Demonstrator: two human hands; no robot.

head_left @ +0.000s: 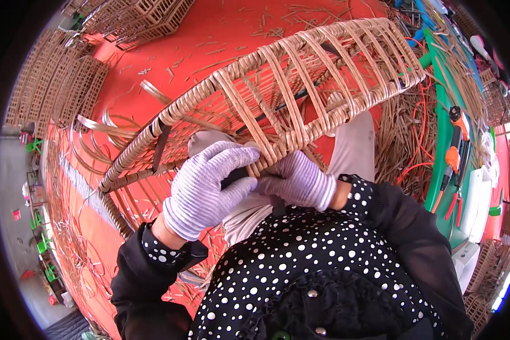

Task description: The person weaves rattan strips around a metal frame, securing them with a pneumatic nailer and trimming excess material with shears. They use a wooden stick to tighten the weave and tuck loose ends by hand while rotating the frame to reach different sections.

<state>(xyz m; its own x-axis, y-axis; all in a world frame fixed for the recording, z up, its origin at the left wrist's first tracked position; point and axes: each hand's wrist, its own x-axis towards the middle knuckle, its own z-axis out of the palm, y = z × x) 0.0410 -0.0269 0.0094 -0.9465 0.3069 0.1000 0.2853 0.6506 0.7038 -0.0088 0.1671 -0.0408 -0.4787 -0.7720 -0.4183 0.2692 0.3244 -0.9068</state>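
Note:
A long woven wicker frame (300, 107), brown with spaced cross strips and a wrapped rim, lies tilted across my lap. My left hand (209, 181), in a striped pale purple glove, is closed at the frame's near edge, thumb and fingers around its end. Against the same spot from the right, my right hand (300, 178) in a matching glove closes on the edge, its fingertips partly hidden by the rim. Loose wicker strips (110, 129) curl out from the frame's left end. Something dark shows between my left thumb and fingers, too covered to name.
Orange-and-black hand tools (453, 153) and red-handled pliers (454, 207) lie on a green bench (440, 113) at right. Beside it is a heap of cut wicker strips (396, 136). Stacked wicker frames (56, 79) stand at far left. Scraps litter the red floor (221, 34).

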